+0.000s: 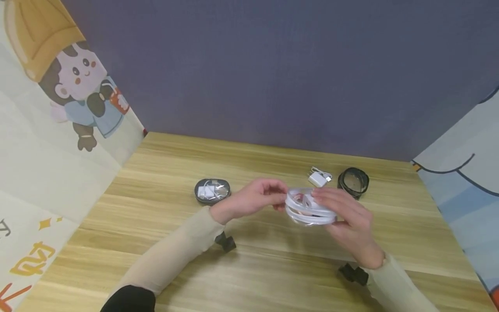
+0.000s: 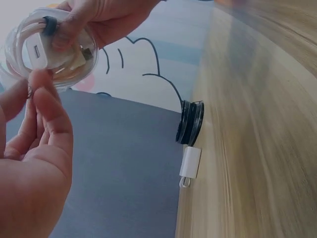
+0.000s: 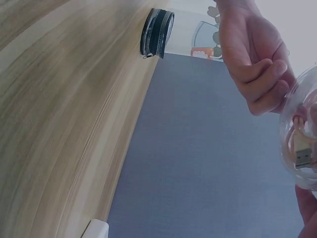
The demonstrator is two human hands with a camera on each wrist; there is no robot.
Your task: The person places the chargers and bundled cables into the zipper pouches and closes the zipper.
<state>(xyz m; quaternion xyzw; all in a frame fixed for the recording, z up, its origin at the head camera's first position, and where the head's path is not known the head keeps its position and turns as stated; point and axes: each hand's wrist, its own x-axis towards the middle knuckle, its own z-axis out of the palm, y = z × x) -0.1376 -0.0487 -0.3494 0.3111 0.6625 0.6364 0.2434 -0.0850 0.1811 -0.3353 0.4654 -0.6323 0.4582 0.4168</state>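
Note:
A clear round zip pouch with white trim (image 1: 309,219) is held above the table by my right hand (image 1: 351,221), fingers on top and thumb beneath. Through its clear side, the left wrist view shows a white charger plug (image 2: 36,53) and a coiled cable with a dark tie (image 2: 49,26). A metal USB connector (image 3: 302,152) shows inside it in the right wrist view. My left hand (image 1: 253,199) is at the pouch's left edge, its thumb and index finger pinching what looks like a small zipper pull (image 2: 29,91).
Left on the wooden table (image 1: 273,277) lies a black-trimmed clear pouch (image 1: 212,190) with a white charger and cable inside. Behind my right hand are a loose white charger (image 1: 319,178) with cable and another black-trimmed pouch (image 1: 353,182). A grey-blue panel (image 1: 273,78) stands at the back.

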